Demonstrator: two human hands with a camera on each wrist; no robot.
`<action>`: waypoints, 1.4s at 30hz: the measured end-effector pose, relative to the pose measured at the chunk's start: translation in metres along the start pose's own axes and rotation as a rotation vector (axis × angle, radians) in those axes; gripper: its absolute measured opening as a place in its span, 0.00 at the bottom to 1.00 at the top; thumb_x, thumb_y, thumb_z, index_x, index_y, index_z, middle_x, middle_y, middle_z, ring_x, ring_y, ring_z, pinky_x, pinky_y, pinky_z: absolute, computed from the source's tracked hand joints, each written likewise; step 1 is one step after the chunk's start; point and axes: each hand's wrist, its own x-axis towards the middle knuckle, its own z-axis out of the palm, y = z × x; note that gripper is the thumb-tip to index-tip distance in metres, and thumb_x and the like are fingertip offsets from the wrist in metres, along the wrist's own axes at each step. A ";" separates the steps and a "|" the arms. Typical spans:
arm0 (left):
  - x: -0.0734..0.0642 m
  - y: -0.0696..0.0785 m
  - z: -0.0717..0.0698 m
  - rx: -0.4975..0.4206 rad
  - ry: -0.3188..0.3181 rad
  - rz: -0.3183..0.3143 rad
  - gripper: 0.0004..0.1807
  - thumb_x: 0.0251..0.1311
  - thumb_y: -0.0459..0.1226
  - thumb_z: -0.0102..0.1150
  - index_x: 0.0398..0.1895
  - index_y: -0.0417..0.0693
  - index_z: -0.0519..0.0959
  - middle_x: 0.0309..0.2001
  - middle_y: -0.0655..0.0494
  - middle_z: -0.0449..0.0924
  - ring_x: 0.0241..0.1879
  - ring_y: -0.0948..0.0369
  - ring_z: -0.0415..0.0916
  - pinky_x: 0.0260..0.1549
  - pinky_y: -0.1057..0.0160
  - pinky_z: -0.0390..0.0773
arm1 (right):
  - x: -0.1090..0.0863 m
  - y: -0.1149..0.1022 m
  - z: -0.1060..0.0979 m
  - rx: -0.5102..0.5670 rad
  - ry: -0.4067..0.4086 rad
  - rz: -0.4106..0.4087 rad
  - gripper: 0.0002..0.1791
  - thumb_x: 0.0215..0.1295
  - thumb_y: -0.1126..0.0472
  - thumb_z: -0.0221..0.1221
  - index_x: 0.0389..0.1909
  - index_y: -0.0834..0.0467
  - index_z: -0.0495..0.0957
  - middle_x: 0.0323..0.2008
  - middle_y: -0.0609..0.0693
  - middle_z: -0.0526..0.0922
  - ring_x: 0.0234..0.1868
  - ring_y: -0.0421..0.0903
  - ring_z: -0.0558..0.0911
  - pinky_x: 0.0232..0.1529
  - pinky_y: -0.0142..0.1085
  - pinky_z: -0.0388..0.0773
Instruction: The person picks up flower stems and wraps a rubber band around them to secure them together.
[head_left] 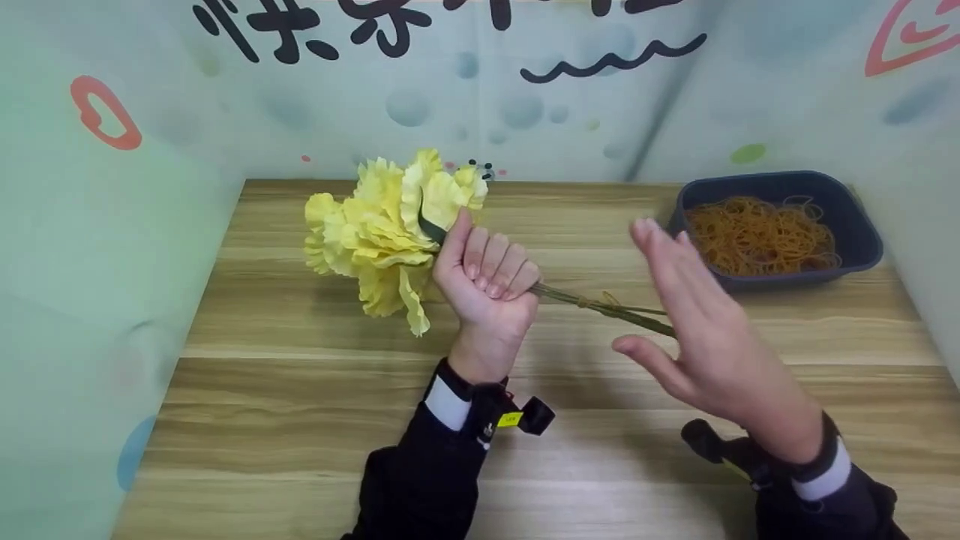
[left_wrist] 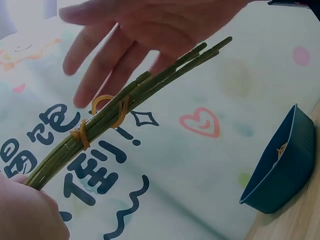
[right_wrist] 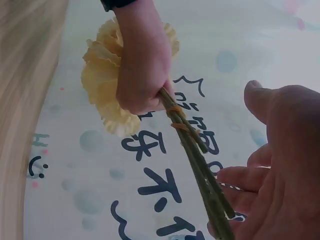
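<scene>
A bunch of yellow artificial flowers [head_left: 375, 225] is held by my left hand [head_left: 491, 277], whose fingers curl round the stems just below the blooms. From that fist the green stems [head_left: 634, 317] stick out to the right. An orange rubber band [left_wrist: 81, 134] is wound round them, and a looser loop [left_wrist: 102, 100] stands out beside it. My right hand [head_left: 705, 337] is beside the stem ends with its fingers straight and thumb apart, gripping nothing. In the right wrist view its fingers [right_wrist: 245, 177] lie close to the stems; whether they touch, I cannot tell.
A dark blue plastic basket [head_left: 855, 225] holding many orange rubber bands [head_left: 761, 236] stands at the back right of the wooden table [head_left: 300, 420]. Behind the table hangs a pale printed backdrop [head_left: 337, 112] with black lettering and hearts.
</scene>
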 end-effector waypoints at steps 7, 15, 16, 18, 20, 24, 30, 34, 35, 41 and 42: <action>0.001 -0.001 -0.001 0.017 0.028 0.018 0.41 0.86 0.49 0.25 0.04 0.54 0.62 0.05 0.65 0.53 0.11 0.68 0.37 0.11 0.72 0.39 | -0.005 0.000 0.012 -0.097 -0.116 0.047 0.41 0.84 0.41 0.49 0.79 0.70 0.59 0.79 0.65 0.66 0.81 0.56 0.67 0.86 0.44 0.54; 0.001 0.000 -0.001 0.024 0.037 0.026 0.41 0.86 0.49 0.27 0.04 0.54 0.61 0.05 0.64 0.54 0.11 0.68 0.38 0.11 0.72 0.40 | -0.009 0.005 0.023 -0.194 -0.244 0.069 0.40 0.87 0.40 0.39 0.81 0.69 0.57 0.77 0.67 0.69 0.74 0.65 0.74 0.86 0.34 0.43; 0.001 0.000 -0.001 0.024 0.037 0.026 0.41 0.86 0.49 0.27 0.04 0.54 0.61 0.05 0.64 0.54 0.11 0.68 0.38 0.10 0.72 0.41 | -0.010 0.005 0.024 -0.197 -0.244 0.068 0.40 0.87 0.41 0.40 0.80 0.69 0.58 0.77 0.67 0.69 0.74 0.65 0.74 0.86 0.34 0.44; 0.002 0.001 -0.002 0.021 0.043 0.028 0.41 0.86 0.49 0.27 0.04 0.54 0.61 0.05 0.64 0.53 0.11 0.68 0.38 0.11 0.72 0.40 | -0.010 0.005 0.026 -0.214 -0.247 0.068 0.39 0.87 0.41 0.40 0.80 0.69 0.59 0.76 0.67 0.70 0.73 0.64 0.75 0.85 0.37 0.52; 0.002 0.001 -0.002 0.020 0.056 0.032 0.41 0.86 0.49 0.27 0.04 0.54 0.61 0.05 0.64 0.52 0.11 0.68 0.38 0.11 0.72 0.40 | -0.011 0.005 0.028 -0.228 -0.254 0.068 0.39 0.87 0.41 0.39 0.80 0.69 0.60 0.75 0.66 0.71 0.73 0.64 0.76 0.82 0.44 0.63; 0.003 0.002 -0.003 0.022 0.078 0.035 0.41 0.86 0.49 0.28 0.04 0.54 0.61 0.05 0.64 0.52 0.11 0.68 0.37 0.10 0.72 0.41 | -0.011 0.006 0.032 -0.256 -0.262 0.064 0.38 0.87 0.41 0.38 0.78 0.70 0.63 0.73 0.66 0.75 0.72 0.63 0.78 0.71 0.57 0.76; 0.005 0.003 -0.003 0.019 0.096 0.042 0.41 0.86 0.49 0.29 0.04 0.54 0.61 0.04 0.63 0.59 0.11 0.68 0.37 0.10 0.72 0.41 | -0.011 0.008 0.037 -0.258 -0.255 0.025 0.32 0.88 0.46 0.40 0.74 0.68 0.69 0.68 0.65 0.80 0.68 0.62 0.81 0.68 0.55 0.80; 0.006 0.004 -0.003 0.021 0.102 0.046 0.41 0.86 0.49 0.29 0.03 0.54 0.61 0.03 0.63 0.60 0.11 0.68 0.38 0.10 0.72 0.42 | -0.010 0.009 0.039 -0.256 -0.256 0.026 0.27 0.89 0.49 0.42 0.71 0.64 0.73 0.57 0.62 0.87 0.56 0.60 0.87 0.58 0.52 0.86; 0.006 0.004 -0.004 0.021 0.100 0.045 0.41 0.86 0.49 0.29 0.03 0.54 0.61 0.03 0.63 0.60 0.11 0.68 0.38 0.10 0.72 0.42 | -0.010 0.009 0.039 -0.253 -0.259 0.032 0.26 0.89 0.50 0.42 0.71 0.64 0.74 0.53 0.61 0.88 0.51 0.59 0.89 0.52 0.52 0.88; 0.006 0.005 -0.006 0.028 0.113 0.043 0.41 0.86 0.49 0.29 0.03 0.54 0.61 0.03 0.63 0.59 0.11 0.68 0.37 0.10 0.72 0.41 | -0.012 0.009 0.041 -0.197 -0.299 0.088 0.20 0.81 0.58 0.57 0.68 0.61 0.74 0.37 0.57 0.90 0.30 0.55 0.89 0.26 0.48 0.86; 0.007 0.005 -0.007 0.034 0.118 0.043 0.41 0.86 0.49 0.29 0.04 0.54 0.60 0.03 0.63 0.59 0.11 0.68 0.37 0.10 0.72 0.41 | -0.012 0.010 0.041 -0.182 -0.308 0.099 0.21 0.80 0.60 0.60 0.68 0.60 0.74 0.37 0.57 0.90 0.29 0.55 0.89 0.25 0.48 0.85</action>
